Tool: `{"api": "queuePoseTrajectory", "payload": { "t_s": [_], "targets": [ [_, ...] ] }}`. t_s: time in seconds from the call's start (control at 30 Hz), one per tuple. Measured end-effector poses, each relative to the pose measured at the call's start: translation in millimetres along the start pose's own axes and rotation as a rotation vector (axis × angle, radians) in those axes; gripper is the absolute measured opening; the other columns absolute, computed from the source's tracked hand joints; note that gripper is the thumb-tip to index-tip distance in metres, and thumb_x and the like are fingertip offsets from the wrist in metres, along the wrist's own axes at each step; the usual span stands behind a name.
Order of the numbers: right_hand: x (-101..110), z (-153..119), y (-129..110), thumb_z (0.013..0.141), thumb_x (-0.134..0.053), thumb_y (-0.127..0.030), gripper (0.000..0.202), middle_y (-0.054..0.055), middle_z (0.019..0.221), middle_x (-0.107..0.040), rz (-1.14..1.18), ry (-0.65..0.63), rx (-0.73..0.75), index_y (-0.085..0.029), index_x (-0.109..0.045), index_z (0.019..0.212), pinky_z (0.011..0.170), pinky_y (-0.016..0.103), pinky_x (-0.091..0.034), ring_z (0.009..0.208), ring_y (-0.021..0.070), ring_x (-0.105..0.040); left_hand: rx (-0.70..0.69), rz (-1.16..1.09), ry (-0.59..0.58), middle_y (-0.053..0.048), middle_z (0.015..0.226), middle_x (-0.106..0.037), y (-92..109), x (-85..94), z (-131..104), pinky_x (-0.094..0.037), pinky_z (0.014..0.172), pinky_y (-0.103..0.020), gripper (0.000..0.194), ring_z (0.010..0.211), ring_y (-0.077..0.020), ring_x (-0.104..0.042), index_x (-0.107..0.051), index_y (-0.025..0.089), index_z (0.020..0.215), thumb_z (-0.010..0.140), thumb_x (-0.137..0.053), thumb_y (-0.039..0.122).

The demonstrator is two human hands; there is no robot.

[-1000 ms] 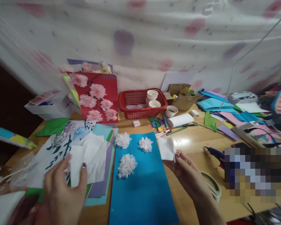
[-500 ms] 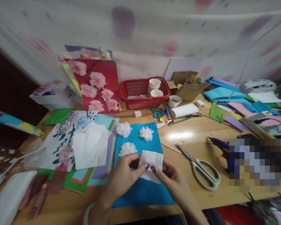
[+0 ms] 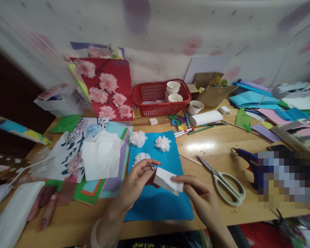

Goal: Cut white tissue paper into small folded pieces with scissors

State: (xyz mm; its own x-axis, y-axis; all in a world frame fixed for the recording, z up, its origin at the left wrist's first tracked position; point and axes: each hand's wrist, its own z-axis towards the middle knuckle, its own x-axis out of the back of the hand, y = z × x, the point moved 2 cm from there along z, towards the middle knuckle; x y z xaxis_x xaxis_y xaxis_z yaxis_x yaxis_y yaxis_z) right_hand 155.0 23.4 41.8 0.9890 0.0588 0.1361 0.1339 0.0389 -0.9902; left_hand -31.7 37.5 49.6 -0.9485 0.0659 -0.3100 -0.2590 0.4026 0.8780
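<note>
A white tissue square [image 3: 167, 180], folded over into a narrow strip, is held above the blue sheet [image 3: 161, 206]. My left hand [image 3: 138, 182] is at its left end, thumb and forefinger near its upper corner, other fingers partly hidden behind. My right hand [image 3: 200, 189] pinches the right end between thumb and fingers. On the blue sheet's upper part sit three ruffled pale paper flowers: one at the upper left [image 3: 137, 139], another at the upper right [image 3: 163, 143], and a third [image 3: 141, 158] just beyond my left fingers, partly covered by them.
Right of the sheet lie open scissors [image 3: 228, 187] and a blue glue gun [image 3: 244, 156]. To the left, a white tissue stack [image 3: 100, 156] rests on coloured papers. Behind stand a red basket [image 3: 160, 110] with paper cups and a red flower picture [image 3: 111, 89].
The tissue square, flat and facing me before, is now folded into a strip. My right hand has shifted to its right end, and my left thumb has drawn back leftward.
</note>
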Motion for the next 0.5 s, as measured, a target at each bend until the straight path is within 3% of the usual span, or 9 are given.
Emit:
{"api": "queuePoseTrajectory", "payload": {
  "t_s": [0.2,0.37,0.5],
  "targets": [
    [0.0,-2.9,-2.6,0.083,-0.057,-0.015,0.028,0.001,0.086,-0.079,-0.137,0.048,0.164,-0.031,-0.079,0.089,0.066,0.025,-0.057,0.079,0.0195,-0.073,0.012,-0.348,0.028,-0.007,0.095,-0.071,-12.2,-7.8,-6.6,-0.052,0.084,-0.030,0.031,0.089,-0.0178,-0.067,-0.057,0.016,0.109,0.082,-0.067,0.030],
    [-0.7,-3.5,-3.5,0.083,-0.057,-0.015,0.028,0.001,0.093,-0.079,-0.200,0.054,0.189,-0.031,-0.078,0.093,0.070,0.026,-0.057,0.087,0.0207,-0.073,-0.020,-0.283,0.107,-0.008,0.092,-0.074,-17.4,-12.2,-3.4,-0.053,0.082,-0.030,0.037,0.090,-0.0194,-0.069,-0.057,0.015,0.104,0.075,-0.076,0.028],
    [-1.4,-3.6,-4.2,0.082,-0.059,-0.015,0.026,0.003,0.092,-0.079,-0.230,0.060,0.193,-0.029,-0.078,0.095,0.064,0.026,-0.058,0.081,0.0216,-0.074,-0.053,-0.213,0.179,-0.006,0.082,-0.076,-17.5,-12.7,3.0,-0.056,0.079,-0.033,0.035,0.084,-0.0215,-0.072,-0.059,0.015,0.096,0.072,-0.077,0.032]
  ]
}}
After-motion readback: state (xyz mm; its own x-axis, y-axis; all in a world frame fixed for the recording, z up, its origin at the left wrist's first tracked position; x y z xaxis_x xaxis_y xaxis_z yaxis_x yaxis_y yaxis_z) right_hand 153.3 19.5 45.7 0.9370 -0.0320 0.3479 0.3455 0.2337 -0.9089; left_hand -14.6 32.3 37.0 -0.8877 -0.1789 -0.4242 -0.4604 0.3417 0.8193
